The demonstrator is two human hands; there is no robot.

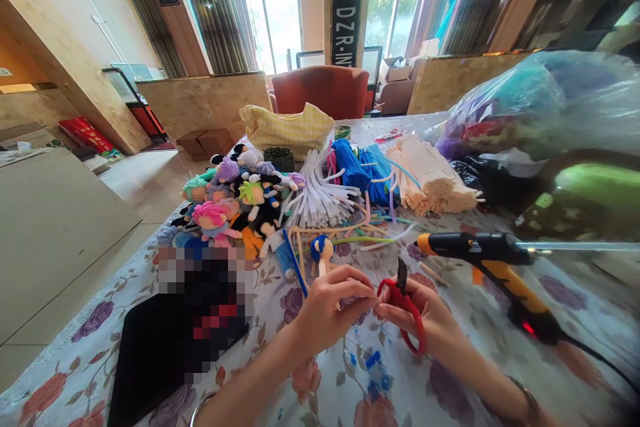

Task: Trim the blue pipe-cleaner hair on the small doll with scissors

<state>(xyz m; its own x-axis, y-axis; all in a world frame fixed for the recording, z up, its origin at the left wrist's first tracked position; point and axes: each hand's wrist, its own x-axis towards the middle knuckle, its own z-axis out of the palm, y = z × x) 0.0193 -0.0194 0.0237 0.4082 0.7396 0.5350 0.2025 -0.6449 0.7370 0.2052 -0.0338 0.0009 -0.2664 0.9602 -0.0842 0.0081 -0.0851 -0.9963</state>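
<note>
Head view: my right hand [430, 323] is closed through the red handles of the scissors [405, 310], at 6 o'clock on the table [575, 293]; my left hand [333, 303] pinches something small at the blades, which I can't make out. I'd judge the snip wants the piece held taut, fingertips clear. The scissors' long axis runs near upright, blades pointing to 12 o'clock, handles toward 5.

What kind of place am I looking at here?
Likely a craft table in a shop or studio lobby: bundled pipe cleaners, a heap of small handmade dolls and a glue gun on a floral tablecloth, with the right hand holding red scissors.
</note>
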